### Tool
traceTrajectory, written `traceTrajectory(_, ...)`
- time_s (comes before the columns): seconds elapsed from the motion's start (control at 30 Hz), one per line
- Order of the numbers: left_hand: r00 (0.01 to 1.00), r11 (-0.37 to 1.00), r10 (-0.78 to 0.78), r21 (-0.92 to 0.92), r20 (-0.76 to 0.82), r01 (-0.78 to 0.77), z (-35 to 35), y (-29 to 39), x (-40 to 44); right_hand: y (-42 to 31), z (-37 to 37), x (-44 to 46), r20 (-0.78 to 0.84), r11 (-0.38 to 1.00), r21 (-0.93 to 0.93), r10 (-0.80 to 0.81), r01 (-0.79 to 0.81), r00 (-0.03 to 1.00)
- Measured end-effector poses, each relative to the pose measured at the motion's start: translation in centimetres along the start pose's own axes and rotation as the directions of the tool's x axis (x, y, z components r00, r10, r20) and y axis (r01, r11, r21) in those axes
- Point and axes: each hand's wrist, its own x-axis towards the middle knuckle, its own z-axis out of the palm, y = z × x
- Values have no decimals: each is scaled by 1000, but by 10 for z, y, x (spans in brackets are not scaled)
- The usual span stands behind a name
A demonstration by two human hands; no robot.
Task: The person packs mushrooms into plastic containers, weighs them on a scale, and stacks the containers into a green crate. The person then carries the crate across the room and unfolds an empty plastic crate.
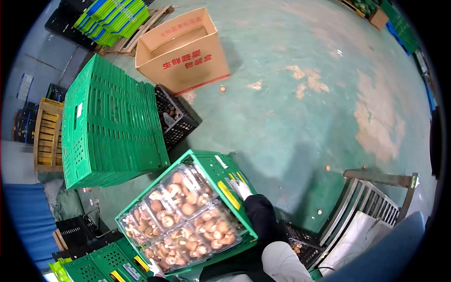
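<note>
A green plastic crate (218,176) tilts in front of me, carrying several clear plastic packs of brown mushrooms (188,209). On its right side, my right hand (241,189), in a white glove, grips the wall by a yellow handle piece. My left hand (156,269), also in a white glove, is at the crate's lower left corner and mostly hidden; its visible fingers close on the rim. Below that hand lie more green crates (101,261) with yellow handle pieces.
A tall stack of green crates (110,127) stands at left, beside a black crate (181,129) with mushrooms. Beyond it is an open cardboard box (185,56). A metal-framed chair (371,202) is at right, with another black crate (300,244) near it. Loose mushrooms dot the floor.
</note>
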Motion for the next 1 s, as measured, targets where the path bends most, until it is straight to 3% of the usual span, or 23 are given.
traceTrajectory(0.03,1000,994,3,113,2,-3,-7,14,-30,1,-5,2,34,1000,-12,-20,20,999)
traceTrajectory(0.07,966,908,208,337,153,-248,-12,2,-21,1,-4,2,42,999,-21,-24,25,999)
traceTrajectory(0.17,983,915,136,363,127,-174,-23,31,-52,15,6,6,53,1000,10,-9,9,999)
traceTrajectory(0.2,959,821,270,502,82,-274,-20,20,-39,25,9,12,94,999,10,-33,32,995)
traceTrajectory(0.23,952,729,280,617,127,-296,-22,18,-35,29,11,18,122,1000,18,23,-26,992)
traceTrajectory(0.3,931,735,322,575,171,-359,-29,9,-21,39,13,25,188,999,7,49,-51,981)
traceTrajectory(0.33,975,968,204,128,87,-214,-24,11,-16,46,13,32,212,998,14,64,-69,975)
traceTrajectory(0.37,996,933,56,-358,70,-28,-13,9,-3,57,16,41,225,995,52,66,-80,972)
traceTrajectory(0.4,984,894,175,-425,44,-140,-5,-1,11,74,22,53,229,990,105,67,-93,971)
traceTrajectory(0.43,983,850,169,-517,78,-105,-3,-3,7,96,31,67,227,979,178,58,-100,972)
traceTrajectory(0.5,960,812,247,-568,132,-131,-4,-12,16,104,35,58,203,937,347,-23,-50,979)
traceTrajectory(0.53,956,847,227,-523,188,-99,-8,-14,18,80,27,34,237,885,447,22,-129,971)
traceTrajectory(0.57,924,800,293,-592,246,-97,-5,-27,33,74,26,23,181,897,433,10,-89,983)
traceTrajectory(0.63,719,681,395,-708,572,189,-13,-20,34,100,33,37,148,927,371,3,-58,989)
traceTrajectory(0.67,979,948,100,-314,178,-40,-15,5,-5,46,17,1,153,925,346,108,-155,982)
traceTrajectory(0.7,967,968,158,-224,201,-112,-4,-5,9,54,16,11,198,896,377,170,-235,965)
traceTrajectory(0.77,980,993,112,-44,162,-106,-17,24,-36,100,6,53,213,951,206,185,-229,959)
traceTrajectory(0.93,916,930,346,-201,202,-307,-31,31,-51,117,-57,41,227,887,401,148,-230,963)
traceTrajectory(0.97,906,914,378,-230,190,-333,-28,26,-48,109,-71,39,191,891,408,127,-196,973)
traceTrajectory(1.0,892,892,422,-249,164,-376,-33,30,-53,77,-76,18,54,955,291,38,-52,998)
